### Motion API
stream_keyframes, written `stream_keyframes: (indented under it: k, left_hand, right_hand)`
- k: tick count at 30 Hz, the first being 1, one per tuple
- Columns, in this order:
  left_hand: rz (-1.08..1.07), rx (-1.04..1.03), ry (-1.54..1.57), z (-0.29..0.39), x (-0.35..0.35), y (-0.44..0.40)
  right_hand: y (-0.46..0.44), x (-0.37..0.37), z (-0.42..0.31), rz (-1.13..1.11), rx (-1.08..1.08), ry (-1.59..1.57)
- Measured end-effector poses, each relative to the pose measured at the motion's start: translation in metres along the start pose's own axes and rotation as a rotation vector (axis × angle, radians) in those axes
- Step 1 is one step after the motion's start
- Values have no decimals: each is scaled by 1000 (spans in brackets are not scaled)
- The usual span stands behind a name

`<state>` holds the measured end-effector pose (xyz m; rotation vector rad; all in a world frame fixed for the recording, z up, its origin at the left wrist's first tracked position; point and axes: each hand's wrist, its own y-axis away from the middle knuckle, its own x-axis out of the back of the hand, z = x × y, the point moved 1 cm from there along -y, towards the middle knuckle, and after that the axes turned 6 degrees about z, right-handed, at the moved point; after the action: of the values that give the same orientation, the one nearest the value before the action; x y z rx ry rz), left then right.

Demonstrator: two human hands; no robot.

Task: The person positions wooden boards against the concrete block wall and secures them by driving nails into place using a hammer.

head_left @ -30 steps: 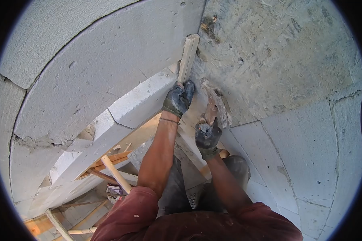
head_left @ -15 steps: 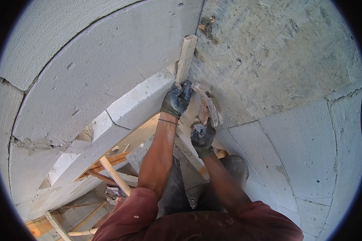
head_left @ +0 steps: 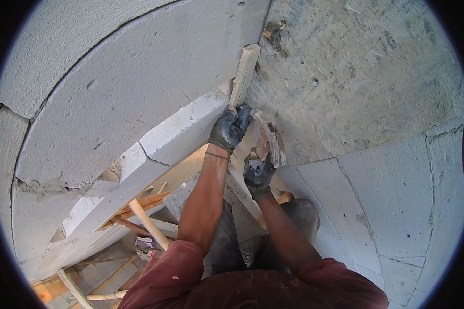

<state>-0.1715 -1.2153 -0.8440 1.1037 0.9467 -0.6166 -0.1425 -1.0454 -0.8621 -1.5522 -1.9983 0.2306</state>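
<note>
My left hand (head_left: 229,127), in a dark, dusty glove, is closed around the lower end of a wooden strip (head_left: 246,74). The strip stands nearly upright in the corner between the block wall and the rough grey panel. Lower and to the right, my gloved right hand (head_left: 259,171) is wrapped around a hammer-like tool (head_left: 270,136) with a long, pale, mortar-crusted head. Its exact kind is unclear. The tool's top is close beside my left hand, apart from the strip. Bare fingertips show through both gloves.
Pale block walls (head_left: 123,92) rise on the left, with a block ledge (head_left: 183,126) below. A rough grey panel (head_left: 355,77) fills the upper right, above more blocks (head_left: 386,195). Wooden poles (head_left: 148,222) and boards lie below left. My knees are beneath my arms.
The view has shifted slightly, so the walls and strip appear a little farther right. Both hands keep their holds, and the tool's head has tilted slightly near the strip.
</note>
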Motion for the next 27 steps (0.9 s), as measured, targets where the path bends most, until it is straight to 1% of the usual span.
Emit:
stream_keyframes:
  k: [1, 2, 3, 4, 5, 6, 7, 9, 11, 12, 13, 14, 15, 16, 17, 18, 19, 20, 21, 22, 23, 24, 25, 26, 27]
  left_hand:
    - [-47, 3, -38, 2, 11, -9]
    - [-93, 10, -76, -1, 21, -17]
    - [-97, 12, -77, -3, 23, -18]
    - [-167, 17, -28, -2, 24, -20]
    - [-228, 24, 26, -3, 29, -20]
    - [-229, 22, 27, -2, 24, -18]
    - [-184, 32, 7, -1, 19, -13]
    - [-132, 49, -9, -4, 19, -6]
    - [-169, 74, 57, -1, 21, -16]
    - [-167, 74, 60, -1, 13, -10]
    - [-83, 45, 31, -2, -1, 3]
    - [-2, 13, -1, -1, -9, 10]
    - [1, 12, 0, 1, 0, 4]
    - [-64, 50, 25, 1, 13, -5]
    - [-137, 88, 44, 1, 23, -16]
    - [-146, 86, 40, 2, 14, -13]
    - [-96, 40, 9, -1, 8, -4]
    - [-54, -7, -25, -1, -1, 3]
    - [-57, -9, -26, 0, 4, -1]
    - [-146, 25, -26, 1, 11, -5]
    - [-238, 59, -31, 1, 16, -9]
    - [-258, 52, -41, 3, 5, -7]
    - [-156, 19, -32, 1, -3, 0]
    - [-45, -9, -18, -3, -8, 8]
    - [-140, 64, 29, -1, 14, -11]
  right_hand:
    - [1, -2, 0, 65, 116, -25]
    - [2, 4, 3, 63, 116, -19]
    - [-1, 7, 5, -36, 6, -12]
    - [-6, 6, 5, -137, -100, -9]
    - [6, 4, 15, -86, -143, 4]
    - [10, -2, 23, -87, -141, 3]
    - [12, -6, 23, -57, -17, 62]
    - [17, 1, 19, -31, 101, 128]
    - [-8, 9, -5, -155, -242, -81]
    - [2, 1, 13, -158, -242, -80]
    - [22, -12, 49, -37, -282, -79]
    - [22, -12, 46, -24, -301, -104]
    - [21, -13, 43, -10, -320, -128]
    - [15, -12, 30, 5, -339, -153]
    - [5, -3, 19, -49, -248, -94]
    - [-7, -1, 8, -105, -150, -39]
    - [-2, -2, 9, -73, -230, -49]
    - [-4, -5, 11, -69, -226, -51]
    - [-8, -6, 6, -85, -135, 2]
    - [-9, -5, 4, -101, -45, 57]
    - [-6, -6, 13, -96, -124, -13]
    - [-6, -12, 18, -83, -106, -22]
    - [-3, -15, 18, -14, -144, -114]
    - [-3, -12, 22, -32, -157, -104]
    - [-6, -8, 22, -51, -171, -93]
